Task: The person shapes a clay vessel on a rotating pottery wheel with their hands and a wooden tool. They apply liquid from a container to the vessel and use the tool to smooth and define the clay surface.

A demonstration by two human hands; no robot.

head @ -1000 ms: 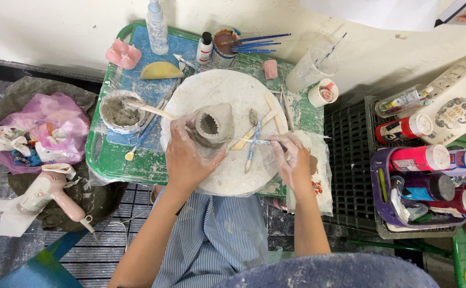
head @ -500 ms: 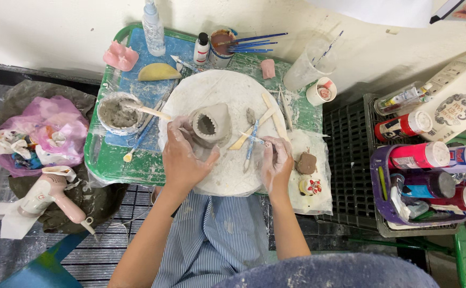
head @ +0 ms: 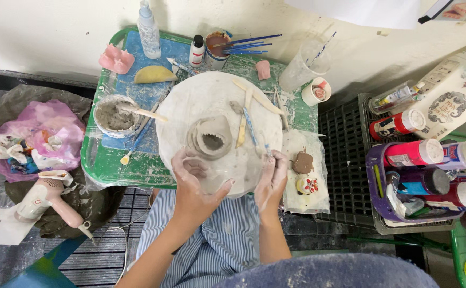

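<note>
So there's a person sitting at a small green tray table (head: 97,165) that's pretty caked in clay dust. In the middle of it sits a round white board (head: 201,101), and on that, a bit toward its near edge, is the clay pot (head: 210,138), a small grey cup shape with a jagged rim, standing upright with its opening up.

The left hand (head: 193,184) is at the near edge of the board, right below the pot. Its fingers are loosely spread and curled, thumb sticking out to the right, fingertips just beside the pot's base; can't tell if they actually touch it. The right hand (head: 272,178) is at the near right edge of the board, fingers pressed together and curled down. It looks like it's pinching the end of a thin blue tool (head: 252,128) that lies across the board, but that part is hard to make out.

Beside that tool lie a couple of wooden sticks (head: 243,120). At the left edge of the table there's a bowl of slip (head: 114,116) with a stick in it. Far edge has a spray bottle (head: 148,29) and a cup of brushes (head: 217,45). At the right edge, two little clay figures (head: 303,173) sit on a sheet of plastic.
</note>
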